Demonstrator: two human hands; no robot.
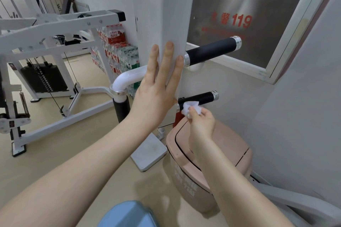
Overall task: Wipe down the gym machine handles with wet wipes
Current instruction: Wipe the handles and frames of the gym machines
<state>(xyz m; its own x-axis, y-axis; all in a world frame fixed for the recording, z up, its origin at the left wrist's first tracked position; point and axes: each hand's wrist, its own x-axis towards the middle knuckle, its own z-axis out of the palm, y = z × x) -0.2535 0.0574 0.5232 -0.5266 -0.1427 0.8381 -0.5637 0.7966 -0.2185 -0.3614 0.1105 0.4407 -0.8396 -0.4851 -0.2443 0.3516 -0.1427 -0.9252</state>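
Pink bin [212, 155] on the floor, lid down, contents hidden. Left hand [156, 86] flat, fingers straight, pressing the white post [162, 14]. Right hand [200, 121] pinches a crumpled wipe [190, 108] against the lower handle [201, 97], just above the bin. Upper handle [212, 49] bare, its inner end hidden behind the post.

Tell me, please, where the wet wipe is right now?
In the head view, right of centre: the right hand pinches the wet wipe against the lower black handle, above the pink bin.
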